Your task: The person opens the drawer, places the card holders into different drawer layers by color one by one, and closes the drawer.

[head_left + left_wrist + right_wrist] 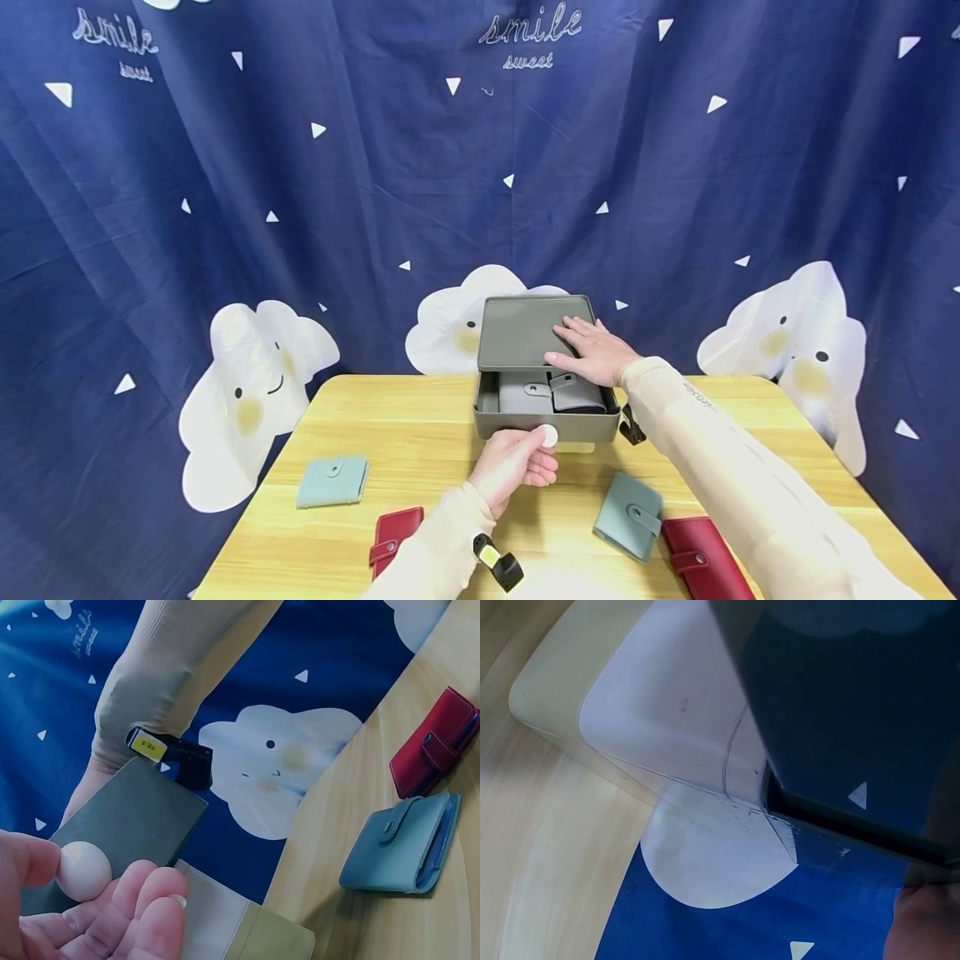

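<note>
A dark grey-green drawer [592, 428] stands pulled out from under the flat top [517, 329] of a small drawer unit. Inside it lie two grey snap wallets [522, 393] side by side, partly covered by the top. My left hand [513, 467] pinches a round white knob [550, 435] at the drawer's front between thumb and index finger; the left wrist view shows the knob [85, 871] closely. On the right part of the top, my right hand [592, 350] rests with fingers spread. Only a bit of that hand [930, 922] appears in the right wrist view.
Teal wallets lie on the wooden table at left [332, 482] and right [628, 517]. One red wallet [395, 529] is partly behind the left sleeve, and a longer red wallet [705, 558] lies by the right forearm. A blue curtain [420, 167] hangs behind the table.
</note>
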The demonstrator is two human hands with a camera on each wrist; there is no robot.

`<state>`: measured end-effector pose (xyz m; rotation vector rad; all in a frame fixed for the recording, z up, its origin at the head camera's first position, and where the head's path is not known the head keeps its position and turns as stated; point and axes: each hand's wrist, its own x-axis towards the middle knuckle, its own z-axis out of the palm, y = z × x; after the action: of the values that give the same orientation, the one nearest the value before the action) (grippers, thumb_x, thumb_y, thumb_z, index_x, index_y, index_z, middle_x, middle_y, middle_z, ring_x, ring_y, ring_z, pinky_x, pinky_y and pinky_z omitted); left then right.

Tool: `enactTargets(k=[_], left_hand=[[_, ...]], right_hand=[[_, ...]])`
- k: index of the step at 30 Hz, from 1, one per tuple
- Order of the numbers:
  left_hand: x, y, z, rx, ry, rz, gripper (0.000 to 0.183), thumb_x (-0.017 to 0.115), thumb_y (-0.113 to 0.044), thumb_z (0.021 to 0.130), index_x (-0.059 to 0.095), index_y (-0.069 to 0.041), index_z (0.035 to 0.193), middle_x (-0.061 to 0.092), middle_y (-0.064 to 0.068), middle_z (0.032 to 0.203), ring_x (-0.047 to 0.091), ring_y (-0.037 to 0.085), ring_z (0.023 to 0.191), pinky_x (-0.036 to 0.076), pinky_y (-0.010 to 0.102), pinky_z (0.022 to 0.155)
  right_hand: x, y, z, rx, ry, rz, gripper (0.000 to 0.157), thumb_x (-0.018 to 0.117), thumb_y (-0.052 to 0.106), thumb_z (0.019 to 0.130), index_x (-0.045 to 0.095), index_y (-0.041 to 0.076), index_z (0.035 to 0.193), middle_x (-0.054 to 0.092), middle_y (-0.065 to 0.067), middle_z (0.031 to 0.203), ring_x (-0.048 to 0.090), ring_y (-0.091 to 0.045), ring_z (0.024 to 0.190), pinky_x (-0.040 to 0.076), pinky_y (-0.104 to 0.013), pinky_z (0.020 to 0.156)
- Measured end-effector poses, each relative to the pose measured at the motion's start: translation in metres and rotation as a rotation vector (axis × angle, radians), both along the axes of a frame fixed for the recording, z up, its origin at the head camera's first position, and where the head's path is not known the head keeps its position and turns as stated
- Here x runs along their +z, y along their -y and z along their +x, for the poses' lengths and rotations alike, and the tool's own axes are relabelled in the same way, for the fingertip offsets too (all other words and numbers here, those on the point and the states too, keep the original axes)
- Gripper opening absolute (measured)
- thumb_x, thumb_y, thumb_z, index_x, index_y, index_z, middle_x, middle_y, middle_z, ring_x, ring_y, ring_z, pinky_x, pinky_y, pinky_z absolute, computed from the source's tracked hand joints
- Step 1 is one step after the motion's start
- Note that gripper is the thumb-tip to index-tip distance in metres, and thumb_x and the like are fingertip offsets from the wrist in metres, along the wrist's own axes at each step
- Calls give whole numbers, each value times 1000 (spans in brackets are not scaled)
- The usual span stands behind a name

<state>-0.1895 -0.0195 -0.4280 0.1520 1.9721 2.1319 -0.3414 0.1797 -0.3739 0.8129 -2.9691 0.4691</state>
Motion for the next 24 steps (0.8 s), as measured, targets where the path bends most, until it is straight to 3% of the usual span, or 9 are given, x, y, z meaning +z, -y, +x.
enactTargets(k=[18, 24], left_hand=[[1, -6, -23, 40, 7, 15, 34, 61, -30, 93, 67, 3, 86, 65, 8, 66, 64, 15, 55, 56, 27, 56], [-1, -7, -35, 54, 17, 17, 41, 60, -29, 93, 65, 12, 93, 65, 7, 65, 64, 14, 56, 55, 25, 55]], right_hand=[[0, 1, 2, 1, -4, -6, 86, 35, 73, 90, 33, 12, 150, 23, -12, 157, 16, -27, 145, 6, -47, 117], [1, 1, 2, 0, 6, 2, 86, 35, 72, 90, 32, 12, 151, 22, -12, 157, 15, -27, 146, 6, -48, 117]])
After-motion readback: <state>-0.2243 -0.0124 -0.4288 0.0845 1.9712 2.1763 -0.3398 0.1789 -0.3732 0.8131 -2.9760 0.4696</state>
